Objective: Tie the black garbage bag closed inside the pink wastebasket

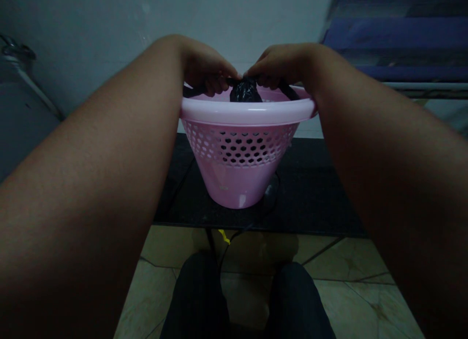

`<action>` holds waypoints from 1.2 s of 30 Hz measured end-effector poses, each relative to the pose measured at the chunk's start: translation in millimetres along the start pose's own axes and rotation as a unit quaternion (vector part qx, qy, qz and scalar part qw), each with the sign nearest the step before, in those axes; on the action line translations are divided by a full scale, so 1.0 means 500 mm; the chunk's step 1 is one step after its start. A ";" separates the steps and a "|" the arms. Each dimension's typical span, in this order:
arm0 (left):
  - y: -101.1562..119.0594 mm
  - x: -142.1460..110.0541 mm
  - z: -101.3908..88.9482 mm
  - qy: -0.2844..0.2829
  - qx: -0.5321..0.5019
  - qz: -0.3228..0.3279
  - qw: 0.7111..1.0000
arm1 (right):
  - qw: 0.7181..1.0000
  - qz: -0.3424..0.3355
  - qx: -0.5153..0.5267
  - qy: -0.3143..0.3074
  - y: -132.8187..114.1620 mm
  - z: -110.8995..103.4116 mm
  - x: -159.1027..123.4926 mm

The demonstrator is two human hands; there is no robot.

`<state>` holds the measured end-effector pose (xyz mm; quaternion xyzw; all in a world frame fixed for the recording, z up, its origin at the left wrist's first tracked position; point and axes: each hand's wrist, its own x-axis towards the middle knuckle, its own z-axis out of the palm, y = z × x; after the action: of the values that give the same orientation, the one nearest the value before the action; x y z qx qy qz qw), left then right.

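Two hands meet above a pink basket, the left hand [206, 68] and the right hand [278, 66] each clenched around a twisted end of a black plastic bag [245, 91]. The bag's bunched middle bulges up between them, just inside the basket's rim [246, 112]. The basket, with holes around its upper wall, stands on a black worktop [310, 202], with a dark cord [237, 234] running from near its base over the front edge. Below lie beige floor tiles [351, 261] and the person's knees in dark trousers [197, 300]. Beyond rise a pale wall [91, 27] and blue slats [398, 36].
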<state>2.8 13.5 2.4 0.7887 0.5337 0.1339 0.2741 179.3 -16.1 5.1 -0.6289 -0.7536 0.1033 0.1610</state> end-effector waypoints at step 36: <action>0.010 -0.015 0.006 0.016 -0.020 -0.009 1.000 | 1.000 -0.001 0.025 0.018 0.004 0.003 -0.017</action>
<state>5.2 4.1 3.6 0.7759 0.5426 0.1542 0.2825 181.7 -23.8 2.1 -0.6259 -0.7483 0.1103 0.1900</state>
